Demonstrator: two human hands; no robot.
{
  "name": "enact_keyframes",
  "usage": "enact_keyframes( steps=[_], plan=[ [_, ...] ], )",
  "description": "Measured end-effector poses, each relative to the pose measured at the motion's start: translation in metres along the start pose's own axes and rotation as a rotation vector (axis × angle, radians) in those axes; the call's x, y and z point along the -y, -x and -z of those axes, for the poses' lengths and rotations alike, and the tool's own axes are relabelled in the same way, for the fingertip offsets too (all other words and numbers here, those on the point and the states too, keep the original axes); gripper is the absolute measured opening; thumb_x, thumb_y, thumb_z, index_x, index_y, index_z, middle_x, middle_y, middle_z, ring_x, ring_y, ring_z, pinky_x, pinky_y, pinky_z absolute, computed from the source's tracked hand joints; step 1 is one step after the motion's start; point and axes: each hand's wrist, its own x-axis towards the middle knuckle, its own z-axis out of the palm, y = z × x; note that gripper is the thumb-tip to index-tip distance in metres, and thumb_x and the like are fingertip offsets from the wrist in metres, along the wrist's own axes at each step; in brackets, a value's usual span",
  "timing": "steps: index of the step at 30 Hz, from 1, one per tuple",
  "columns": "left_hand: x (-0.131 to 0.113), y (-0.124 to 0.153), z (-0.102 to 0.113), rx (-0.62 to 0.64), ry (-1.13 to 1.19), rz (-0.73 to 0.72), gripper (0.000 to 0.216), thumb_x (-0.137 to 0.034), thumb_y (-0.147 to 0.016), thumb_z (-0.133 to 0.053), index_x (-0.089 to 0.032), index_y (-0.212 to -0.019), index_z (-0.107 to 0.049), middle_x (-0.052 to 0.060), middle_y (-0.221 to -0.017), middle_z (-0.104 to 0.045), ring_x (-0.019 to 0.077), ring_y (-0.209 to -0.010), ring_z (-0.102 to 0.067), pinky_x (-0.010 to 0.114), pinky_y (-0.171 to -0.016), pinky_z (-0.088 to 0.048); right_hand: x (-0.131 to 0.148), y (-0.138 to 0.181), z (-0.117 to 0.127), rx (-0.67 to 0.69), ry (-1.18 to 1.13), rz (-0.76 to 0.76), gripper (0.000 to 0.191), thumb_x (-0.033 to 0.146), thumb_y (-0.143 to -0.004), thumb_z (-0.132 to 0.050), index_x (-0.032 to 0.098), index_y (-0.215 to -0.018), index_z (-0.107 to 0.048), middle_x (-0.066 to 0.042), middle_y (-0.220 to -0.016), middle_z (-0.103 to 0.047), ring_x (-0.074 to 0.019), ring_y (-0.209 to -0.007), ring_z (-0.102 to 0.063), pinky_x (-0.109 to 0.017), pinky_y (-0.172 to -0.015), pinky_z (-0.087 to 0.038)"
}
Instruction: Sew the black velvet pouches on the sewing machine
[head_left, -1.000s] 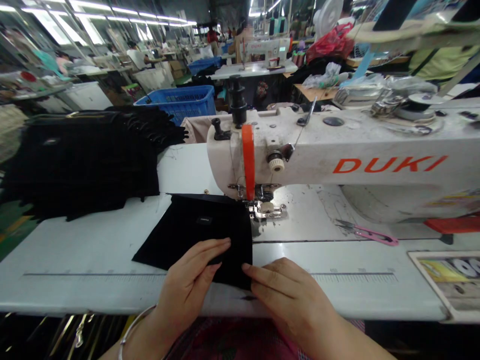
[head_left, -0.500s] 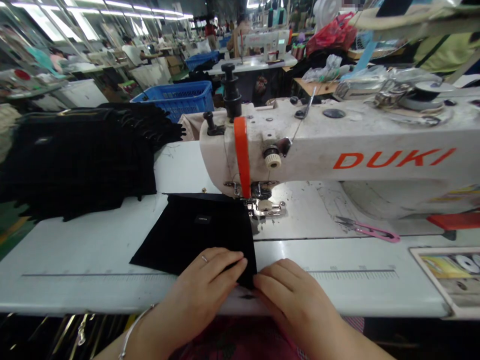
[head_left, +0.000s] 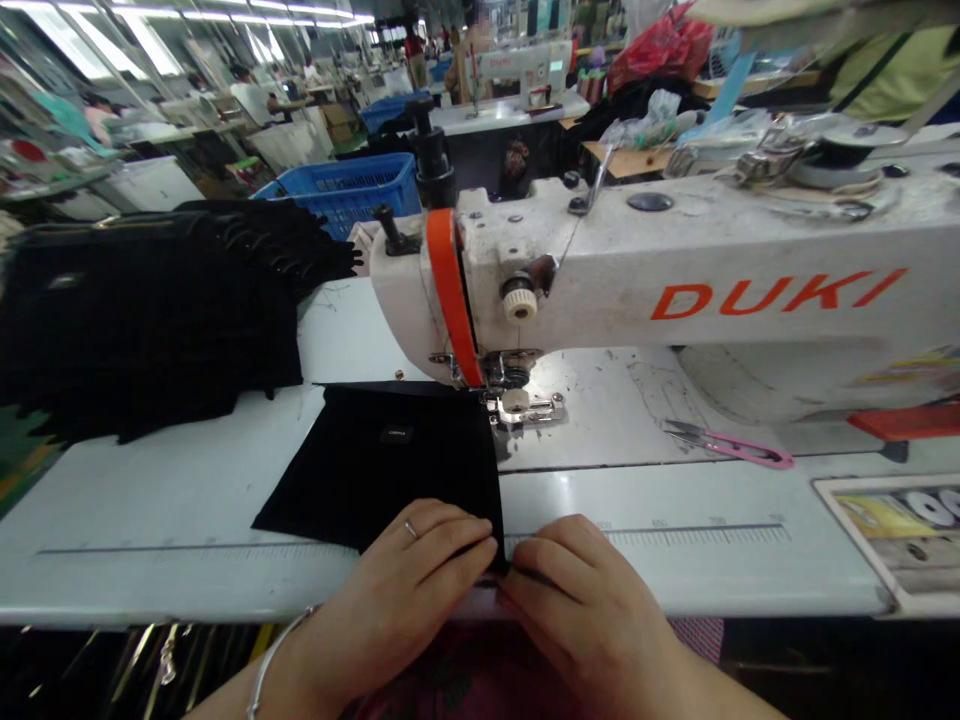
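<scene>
A black fabric piece (head_left: 405,475) with a small dark label (head_left: 397,433) lies on the sewing machine's white table. Its far right corner sits at the metal presser foot (head_left: 517,405). My left hand (head_left: 431,560), with a ring and a bracelet, rests over the near right part of the fabric, its fingers together and closed at the edge. Close beside it, my right hand (head_left: 574,580) is closed with its fingertips at the fabric's near right corner. What lies under the fingertips is hidden.
The white sewing machine (head_left: 600,265) spans the right side. Pink thread snips (head_left: 739,448) lie on its bed. A pile of black fabric pieces (head_left: 157,310) covers the table's left, with a blue crate (head_left: 356,190) behind. People work at machines farther back.
The view has shifted slightly, so the machine and table appear a little higher and farther left. Both hands stay at the fabric's near right corner, with the fingers barely changed.
</scene>
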Motion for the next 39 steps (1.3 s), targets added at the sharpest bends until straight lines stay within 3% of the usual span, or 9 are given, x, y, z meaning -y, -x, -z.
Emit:
enact_keyframes(
  steps=[6, 16, 19, 23, 30, 39],
  plan=[
    [-0.004, -0.007, 0.002, -0.130, 0.095, -0.032, 0.025, -0.008, -0.097, -0.048, -0.014, -0.119, -0.060, 0.009, -0.112, -0.068, 0.0191, -0.104, -0.062, 0.035, -0.092, -0.055, -0.001, -0.001, -0.002, 0.004, 0.004, 0.001, 0.018, 0.011, -0.096, -0.051, 0.018, -0.090, -0.066, -0.003, -0.081, -0.063, -0.0183, -0.075, -0.052, -0.034, -0.067, -0.042],
    [0.007, -0.003, 0.000, -0.047, 0.190, -0.035, 0.029, -0.008, -0.096, -0.051, -0.016, -0.122, -0.061, 0.009, -0.118, -0.068, 0.0214, -0.116, -0.059, 0.040, -0.099, -0.052, 0.003, -0.002, 0.017, 0.011, -0.127, -0.014, 0.016, 0.011, -0.097, -0.052, 0.016, -0.100, -0.067, -0.005, -0.086, -0.066, -0.0198, -0.080, -0.055, -0.034, -0.071, -0.047],
    [0.007, -0.006, 0.002, -0.034, 0.180, -0.058, 0.028, -0.007, -0.094, -0.054, -0.015, -0.120, -0.062, 0.009, -0.117, -0.068, 0.0214, -0.115, -0.060, 0.040, -0.099, -0.051, 0.002, 0.002, 0.019, 0.033, -0.179, -0.075, 0.017, 0.009, -0.095, -0.054, 0.015, -0.105, -0.066, -0.007, -0.100, -0.067, -0.0202, -0.088, -0.057, -0.034, -0.077, -0.050],
    [0.010, -0.008, 0.006, -0.026, 0.188, -0.077, 0.026, -0.008, -0.096, -0.051, -0.016, -0.118, -0.062, 0.008, -0.115, -0.069, 0.0204, -0.114, -0.060, 0.039, -0.099, -0.051, -0.002, 0.003, 0.013, 0.029, -0.130, 0.025, 0.031, 0.009, -0.095, -0.052, 0.012, -0.125, -0.059, -0.009, -0.119, -0.066, -0.0225, -0.106, -0.057, -0.037, -0.089, -0.051],
    [0.018, -0.008, 0.012, -0.071, 0.195, -0.135, 0.020, -0.009, -0.098, -0.048, -0.015, -0.111, -0.062, 0.005, -0.112, -0.071, 0.0163, -0.113, -0.061, 0.033, -0.102, -0.049, -0.006, -0.010, 0.010, 0.047, 0.036, 0.129, 0.023, 0.013, -0.096, -0.050, 0.013, -0.112, -0.067, -0.010, -0.116, -0.068, -0.0237, -0.102, -0.061, -0.037, -0.082, -0.056],
    [0.035, -0.023, 0.009, -0.101, 0.159, -0.122, 0.018, -0.010, -0.098, -0.049, -0.015, -0.106, -0.063, 0.005, -0.112, -0.071, 0.0171, -0.112, -0.062, 0.033, -0.102, -0.049, -0.018, -0.025, 0.018, 0.159, 0.036, 0.092, 0.028, 0.013, -0.094, -0.054, 0.013, -0.120, -0.063, -0.010, -0.119, -0.067, -0.0250, -0.101, -0.062, -0.040, -0.083, -0.057]
  ],
)
